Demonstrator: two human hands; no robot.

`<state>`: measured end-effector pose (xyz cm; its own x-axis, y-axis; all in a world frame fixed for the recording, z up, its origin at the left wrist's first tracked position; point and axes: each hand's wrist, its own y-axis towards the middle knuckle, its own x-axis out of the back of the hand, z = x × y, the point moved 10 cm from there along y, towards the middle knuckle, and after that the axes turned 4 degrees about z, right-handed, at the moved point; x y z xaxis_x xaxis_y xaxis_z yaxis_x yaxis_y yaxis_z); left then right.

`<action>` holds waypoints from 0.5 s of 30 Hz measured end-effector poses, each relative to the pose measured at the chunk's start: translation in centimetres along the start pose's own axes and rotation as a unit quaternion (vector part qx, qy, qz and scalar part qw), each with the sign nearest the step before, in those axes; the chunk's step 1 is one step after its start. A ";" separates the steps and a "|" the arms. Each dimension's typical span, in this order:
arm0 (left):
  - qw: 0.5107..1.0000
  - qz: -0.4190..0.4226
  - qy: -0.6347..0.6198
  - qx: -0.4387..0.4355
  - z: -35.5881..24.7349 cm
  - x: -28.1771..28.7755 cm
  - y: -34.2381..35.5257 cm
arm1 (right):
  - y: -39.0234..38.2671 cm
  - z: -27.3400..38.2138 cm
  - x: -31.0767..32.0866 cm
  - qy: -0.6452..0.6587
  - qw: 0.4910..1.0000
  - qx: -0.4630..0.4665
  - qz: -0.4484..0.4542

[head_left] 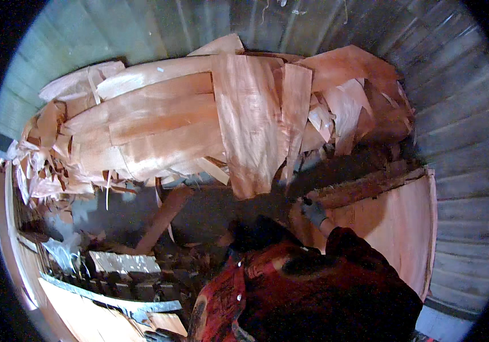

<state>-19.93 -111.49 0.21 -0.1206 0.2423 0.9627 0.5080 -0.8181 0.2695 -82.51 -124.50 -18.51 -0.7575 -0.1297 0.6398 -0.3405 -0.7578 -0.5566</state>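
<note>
A: What fills the middle of the view?

B: A big heap of thin reddish wood veneer sheets point(159, 122), long strips laid roughly crosswise, with one wider veneer sheet point(250, 128) draped over them and hanging down toward the person. The left end of the heap breaks into torn veneer scraps point(39, 171).

A: And the room?

B: A corrugated metal wall point(455, 114) curves behind and to the right of the heap, grey and ribbed. It is dim under the pile. At lower left there is a conveyor with dark rollers point(119, 273), and a pale board point(85, 319) runs beside it.

A: Where are the hands?

B: The right hand point(314, 212), in a grey glove, is raised at the edge of a curved stack of veneer point(404, 228) on the right, just below the hanging sheet. It touches the dark, ragged top edge of that stack; the fingers look curled around it, though the glove and shadow make the grip hard to read. The arm has a red patterned sleeve point(290, 296).

A: The left hand?

B: I cannot find it; the sleeve and dark clothing cover that side, so I cannot tell what its fingers do.
</note>
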 end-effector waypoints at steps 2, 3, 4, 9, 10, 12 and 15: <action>0.995 0.046 -0.069 -0.054 -8.2 -2.7 0.6 | 3.6 0.2 1.4 0.026 0.995 0.064 -0.068; 0.989 0.071 -0.100 -0.079 -12.6 -3.9 0.8 | 6.0 1.1 3.1 0.014 0.991 0.097 -0.093; 0.982 0.095 -0.124 -0.102 -16.6 -5.1 0.9 | 8.6 1.9 4.4 0.019 0.988 0.097 -0.120; 0.953 0.183 -0.166 -0.174 -33.7 -10.4 1.0 | 26.1 3.6 9.7 0.141 0.986 0.038 -0.078; 0.948 0.202 -0.166 -0.182 -36.3 -11.6 1.0 | 29.5 5.5 12.2 0.093 0.982 0.089 -0.140; 0.950 0.216 -0.149 -0.172 -39.7 -13.0 0.9 | 35.5 9.4 14.3 0.056 0.984 0.068 -0.156; 0.956 0.233 -0.111 -0.142 -42.6 -14.3 0.5 | 43.5 11.8 14.8 0.049 0.987 0.040 -0.150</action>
<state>-54.32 -137.59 -12.43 0.2617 -0.1039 0.9595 0.2073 -0.9649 -0.1610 -101.97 -166.98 -26.98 -0.6802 0.1679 0.7136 -0.5156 -0.8015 -0.3030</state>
